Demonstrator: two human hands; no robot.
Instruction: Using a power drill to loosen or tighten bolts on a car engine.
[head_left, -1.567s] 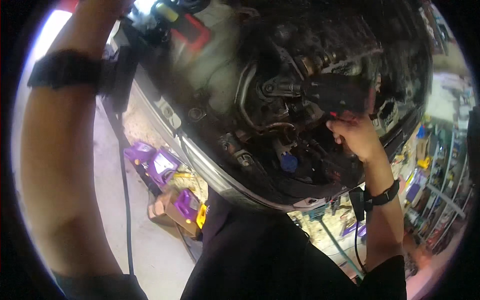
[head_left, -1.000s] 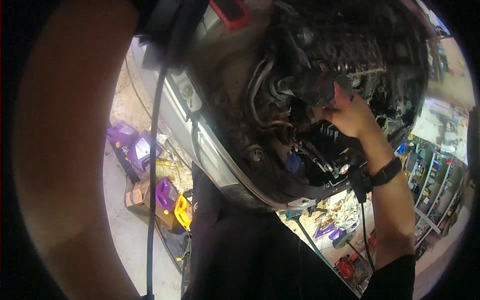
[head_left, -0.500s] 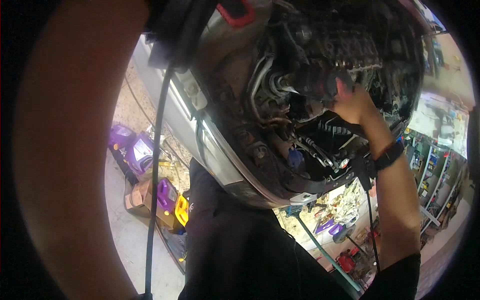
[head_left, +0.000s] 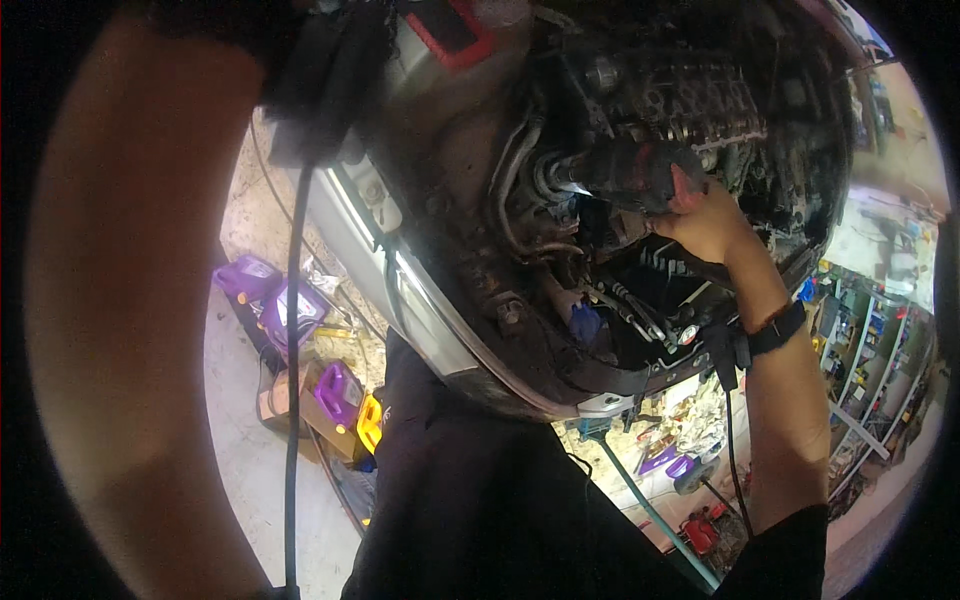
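Currently, right hand (head_left: 712, 225) wraps closed round a black-and-red impact wrench (head_left: 630, 177) in the engine bay (head_left: 465, 215), nose at a pulley (head_left: 546, 180); left hand out of frame, grip unknown; purple jug's (head_left: 311, 308) label illegible, black cable (head_left: 292, 450) hanging across it

Can read no words, numbers or signs anywhere. Can make out a pale label (head_left: 306, 303) on the middle purple jug (head_left: 274, 325), too small to decipher; likewise a small round light disc (head_left: 688, 335) at the front edge of the engine bay (head_left: 465, 255), and a tiny pale mark (head_left: 391, 411) on the dark clothing (head_left: 480, 500), both illegible.
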